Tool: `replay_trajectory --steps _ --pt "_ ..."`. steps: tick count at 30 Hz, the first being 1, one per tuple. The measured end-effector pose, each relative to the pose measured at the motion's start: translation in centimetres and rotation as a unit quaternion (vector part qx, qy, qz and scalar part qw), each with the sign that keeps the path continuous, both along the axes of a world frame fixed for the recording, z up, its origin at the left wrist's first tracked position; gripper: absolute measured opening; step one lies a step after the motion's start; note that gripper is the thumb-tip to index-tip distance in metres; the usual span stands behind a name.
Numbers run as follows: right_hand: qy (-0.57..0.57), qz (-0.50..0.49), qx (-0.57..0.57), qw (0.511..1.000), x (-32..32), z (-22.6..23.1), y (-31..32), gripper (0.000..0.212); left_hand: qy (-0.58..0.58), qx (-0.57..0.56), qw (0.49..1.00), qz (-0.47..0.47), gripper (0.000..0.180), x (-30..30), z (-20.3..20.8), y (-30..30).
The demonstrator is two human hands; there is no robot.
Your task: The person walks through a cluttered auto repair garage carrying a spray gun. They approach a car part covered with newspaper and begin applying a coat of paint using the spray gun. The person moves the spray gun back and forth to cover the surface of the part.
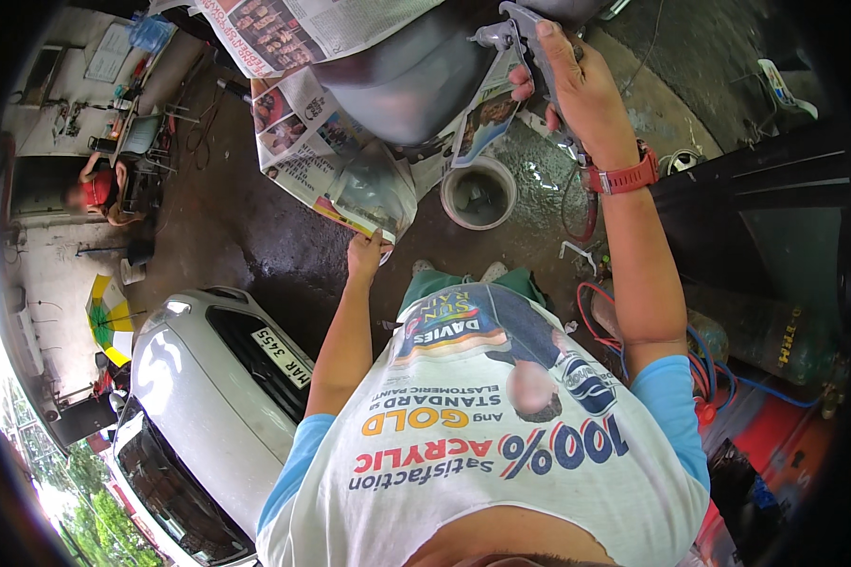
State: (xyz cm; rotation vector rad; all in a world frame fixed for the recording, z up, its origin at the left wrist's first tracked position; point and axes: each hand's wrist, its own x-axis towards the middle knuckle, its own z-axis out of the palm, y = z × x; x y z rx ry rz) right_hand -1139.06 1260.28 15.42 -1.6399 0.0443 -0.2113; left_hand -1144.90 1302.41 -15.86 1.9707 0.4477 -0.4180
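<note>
My right hand [588, 99], raised at the upper right, is wrapped around a grey spray gun [529, 45]. Its nozzle points left, over a rounded grey body panel [397, 94] with patchy dark and light grey areas. Printed newspaper [298, 142] covers the panel's left and upper edges and hangs down along it. At the lower corner of that sheet, my left hand [366, 255] pinches the paper's edge between its fingers. A piece of clear plastic [369, 184] seems to lie against the newspaper above this hand.
A round bucket [480, 226] with greyish contents stands on the wet floor below the panel. Behind my left arm is a silver car [203, 378]. Red and blue hoses [700, 354] run beside a green cylinder [761, 331] at right. Far left, a person [102, 192] in red sits.
</note>
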Motion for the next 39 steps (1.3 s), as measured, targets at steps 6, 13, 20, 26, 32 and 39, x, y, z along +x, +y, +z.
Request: replay_trajectory --steps 6,13,20,26,32,39 --pt "0.007 0.025 0.008 1.0 -0.7 0.9 1.8 0.061 -0.002 0.0 1.0 -0.002 0.025 0.1 -0.6 0.4" --pt "0.023 0.069 0.017 0.997 -1.5 1.8 4.2 0.059 -0.017 -0.023 0.999 0.015 0.026 0.1 -0.3 0.0" --pt "0.029 0.04 0.034 0.998 -1.4 0.5 3.1 0.056 -0.036 0.019 0.999 0.001 0.03 -0.4 -1.1 0.7" --pt "0.034 -0.025 -0.012 0.999 -2.5 -0.9 3.3 0.059 -0.052 0.033 0.998 0.002 0.033 -0.4 0.0 0.0" --pt "0.053 0.016 0.038 0.998 -2.8 -3.5 2.3 0.058 -0.022 0.057 0.998 -0.01 0.031 -0.2 -0.5 0.0" --pt "-0.007 -0.073 0.044 0.996 -1.6 -7.7 2.0 0.054 -0.015 0.056 0.998 -0.008 0.032 -0.5 -0.5 -0.2"
